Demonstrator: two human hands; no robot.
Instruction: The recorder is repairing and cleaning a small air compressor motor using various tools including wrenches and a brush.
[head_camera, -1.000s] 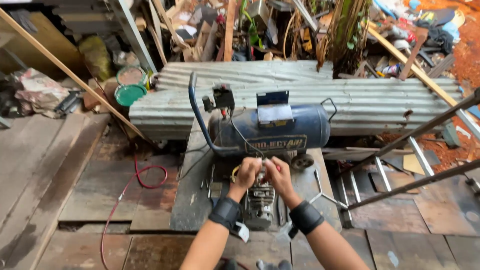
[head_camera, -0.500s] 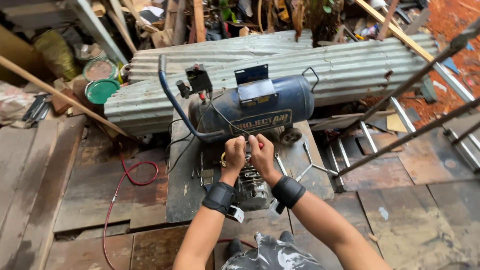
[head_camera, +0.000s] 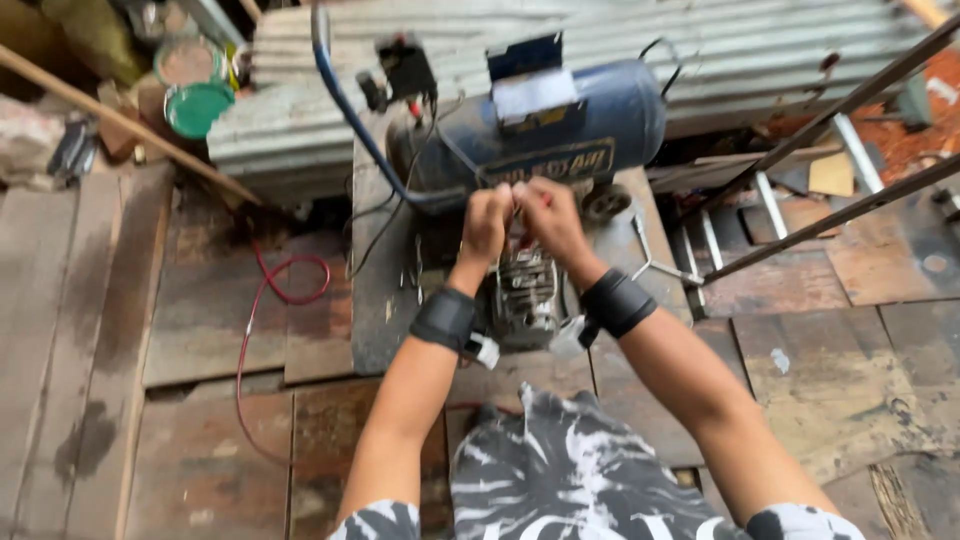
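Both hands, left (head_camera: 487, 222) and right (head_camera: 548, 218), pinched shut on something small and reddish, too blurred to identify, above the engine (head_camera: 525, 290) beside the tank (head_camera: 560, 135); could slip and drop between the fins.

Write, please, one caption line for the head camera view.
Both hands, left hand and right hand, meet above a small finned engine beside a blue compressor tank.

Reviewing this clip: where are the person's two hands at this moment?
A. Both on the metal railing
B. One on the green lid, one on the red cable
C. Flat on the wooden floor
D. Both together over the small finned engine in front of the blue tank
D: the left hand and right hand meet just above the finned engine, in front of the blue tank.
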